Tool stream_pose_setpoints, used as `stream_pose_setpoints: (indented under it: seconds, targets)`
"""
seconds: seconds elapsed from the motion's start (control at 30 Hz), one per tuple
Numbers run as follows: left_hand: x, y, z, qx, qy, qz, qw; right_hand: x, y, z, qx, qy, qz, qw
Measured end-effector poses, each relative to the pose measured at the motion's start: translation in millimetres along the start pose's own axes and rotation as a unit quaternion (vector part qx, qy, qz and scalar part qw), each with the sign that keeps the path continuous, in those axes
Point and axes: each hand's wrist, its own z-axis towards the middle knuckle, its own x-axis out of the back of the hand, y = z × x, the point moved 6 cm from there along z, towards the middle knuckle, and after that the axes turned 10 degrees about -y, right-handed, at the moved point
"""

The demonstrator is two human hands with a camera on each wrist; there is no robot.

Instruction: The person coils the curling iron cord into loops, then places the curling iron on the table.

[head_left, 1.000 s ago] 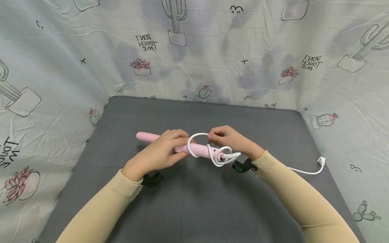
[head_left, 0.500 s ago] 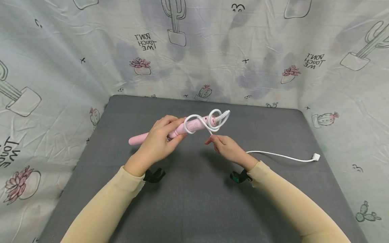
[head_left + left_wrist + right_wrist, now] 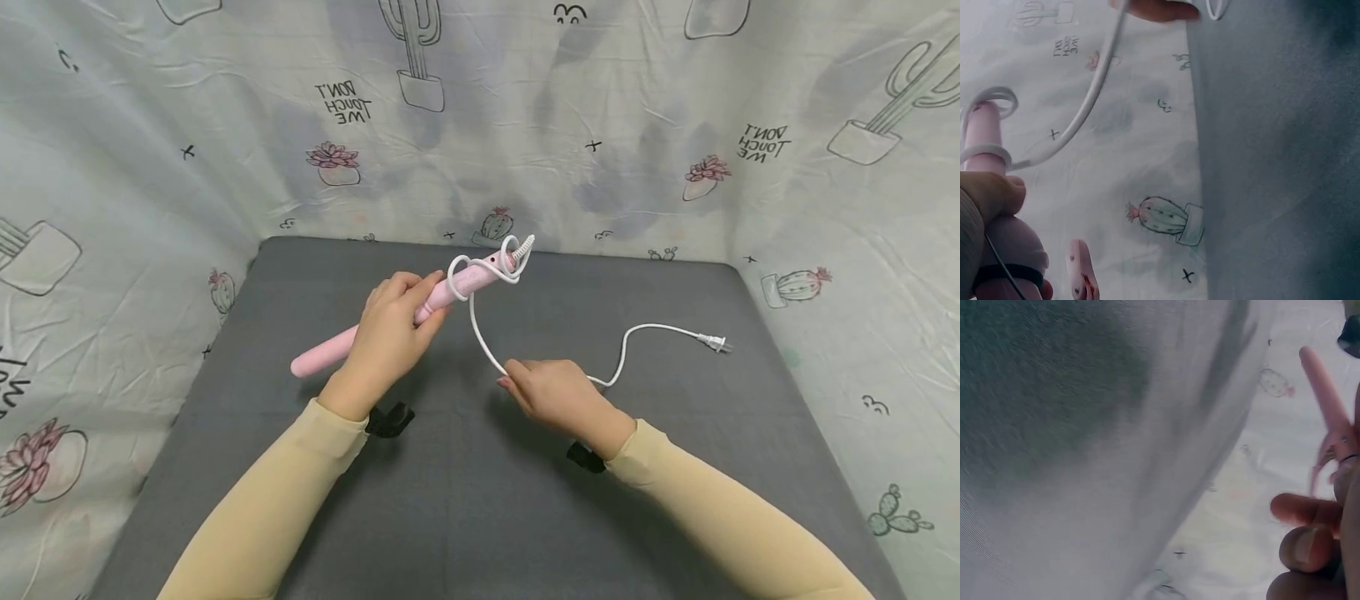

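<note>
A pink curling iron (image 3: pixel 324 354) slants up to the right in the head view, its handle end raised. My left hand (image 3: pixel 390 325) grips it around the middle. White cord (image 3: pixel 480 335) loops around the handle and runs down to my right hand (image 3: pixel 562 402), which pinches it between thumb and fingers. In the left wrist view my left thumb (image 3: pixel 1000 194) lies across the handle, just below a cord loop (image 3: pixel 988 152). A small pink lever (image 3: pixel 1082 269) sticks out beside the iron there. The right wrist view shows the iron's rounded tip (image 3: pixel 1310 359) beyond my curled right fingers.
Past my right hand the cord curves over the grey table (image 3: pixel 450 500) to a white two-prong plug (image 3: pixel 715 342) on the right side. A pale curtain (image 3: pixel 525 125) printed with cacti hangs around the table's back and sides.
The iron's handle end has swung up and away. My right hand has moved down toward me, drawing out a length of cord, and the plug has shifted left.
</note>
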Motion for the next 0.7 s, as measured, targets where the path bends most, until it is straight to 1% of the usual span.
stream_pose_setpoints:
  seconds: [0.1, 0.17, 0.27, 0.33, 0.43, 0.53, 0.63, 0.7]
  targets:
    - [-7.0, 0.9, 0.0, 0.000, -0.020, 0.024, 0.9995, 11, -12, 1, 0.044, 0.036, -0.025, 0.998]
    - [-11.9, 2.1, -0.3, -0.006, -0.031, 0.044, 0.9986, 19, -18, 2, 0.068, 0.051, -0.033, 0.996]
    - [-20.4, 4.9, -2.1, -0.024, -0.052, 0.080, 0.9951, 32, -26, 6, 0.095, 0.063, -0.040, 0.993]
    - [-27.1, 7.1, -4.0, -0.040, -0.074, 0.110, 0.9904, 43, -29, 9, 0.108, 0.070, -0.046, 0.991]
    - [-35.8, 12.0, -7.9, -0.071, -0.106, 0.140, 0.9818, 62, -31, 14, 0.117, 0.079, -0.060, 0.988]
    - [-41.9, 19.9, -13.3, -0.109, -0.133, 0.148, 0.9739, 80, -29, 20, 0.116, 0.081, -0.066, 0.988]
    - [-45.8, 29.0, -19.6, -0.155, -0.146, 0.147, 0.9661, 92, -23, 23, 0.110, 0.079, -0.062, 0.989]
    - [-46.8, 34.7, -23.7, -0.183, -0.148, 0.144, 0.9611, 97, -18, 23, 0.104, 0.076, -0.045, 0.991]
